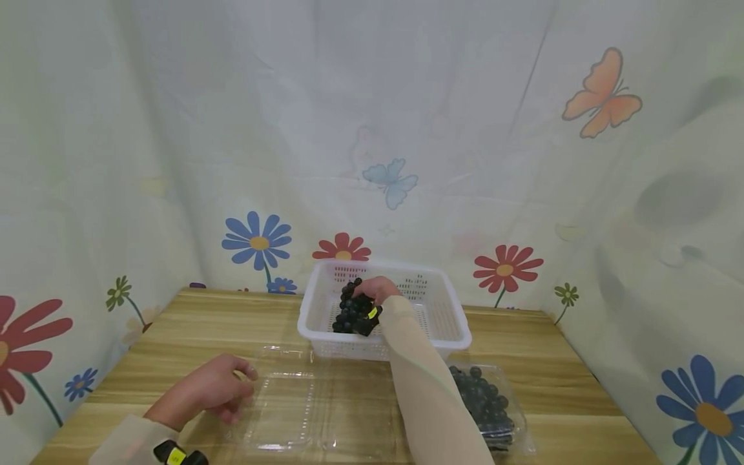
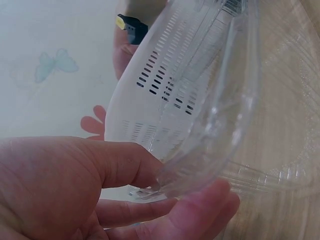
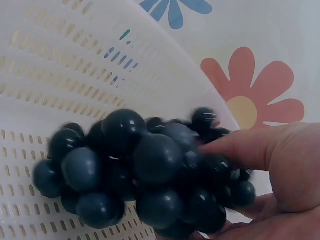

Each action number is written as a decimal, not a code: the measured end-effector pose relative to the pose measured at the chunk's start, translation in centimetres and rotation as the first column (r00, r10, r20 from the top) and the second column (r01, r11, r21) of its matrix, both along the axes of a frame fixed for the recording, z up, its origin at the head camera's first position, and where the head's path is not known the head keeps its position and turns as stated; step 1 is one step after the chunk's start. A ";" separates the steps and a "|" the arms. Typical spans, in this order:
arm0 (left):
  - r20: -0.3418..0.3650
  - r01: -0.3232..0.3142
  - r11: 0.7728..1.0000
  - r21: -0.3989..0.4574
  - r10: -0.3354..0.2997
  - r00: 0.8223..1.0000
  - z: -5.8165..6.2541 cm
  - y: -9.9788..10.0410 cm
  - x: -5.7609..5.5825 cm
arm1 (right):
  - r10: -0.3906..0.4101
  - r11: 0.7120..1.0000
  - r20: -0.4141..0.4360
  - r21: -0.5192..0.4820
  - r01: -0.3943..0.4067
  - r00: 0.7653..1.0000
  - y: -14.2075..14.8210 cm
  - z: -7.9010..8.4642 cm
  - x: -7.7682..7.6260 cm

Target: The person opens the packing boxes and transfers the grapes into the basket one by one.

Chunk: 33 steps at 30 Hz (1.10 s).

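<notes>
A bunch of dark grapes (image 3: 160, 160) is gripped by my right hand (image 1: 378, 289), thumb and fingers on either side of it. In the head view the bunch is inside the white perforated basket (image 1: 459, 323), at its left part. My left hand (image 1: 223, 387) pinches the left edge of a clear plastic clamshell box (image 1: 285, 410) between thumb and fingers. The box lies spread out on the table in front of the basket, and the table shows through it. In the left wrist view its rim (image 2: 245, 100) rises past my fingertips.
To the right, partly behind my right forearm, stands another clear box filled with dark grapes (image 1: 485, 403). The wooden table (image 1: 569, 368) runs back to a pale curtain (image 1: 465, 129) printed with flowers and butterflies.
</notes>
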<state>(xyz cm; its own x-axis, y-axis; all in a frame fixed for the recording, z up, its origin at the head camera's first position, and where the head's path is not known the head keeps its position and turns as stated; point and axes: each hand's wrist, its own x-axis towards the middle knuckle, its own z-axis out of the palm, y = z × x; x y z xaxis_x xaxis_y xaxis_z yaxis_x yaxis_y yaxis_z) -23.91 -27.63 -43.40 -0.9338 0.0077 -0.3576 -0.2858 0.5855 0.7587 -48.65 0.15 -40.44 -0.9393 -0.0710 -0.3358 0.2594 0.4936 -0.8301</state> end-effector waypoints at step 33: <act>-0.004 -0.010 1.000 0.007 0.010 1.000 0.2 -0.2 0.3 | 0.001 1.000 0.088 -0.020 0.001 0.996 0.7 0.2 0.0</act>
<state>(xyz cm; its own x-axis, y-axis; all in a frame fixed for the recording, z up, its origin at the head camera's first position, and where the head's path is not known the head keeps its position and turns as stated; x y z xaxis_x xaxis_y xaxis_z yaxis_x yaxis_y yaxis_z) -23.58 -27.82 -43.19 -0.9352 0.0010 -0.3541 -0.2885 0.5777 0.7636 -48.68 0.88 -40.27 -0.9063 -0.0783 -0.4153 0.3316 0.4774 -0.8137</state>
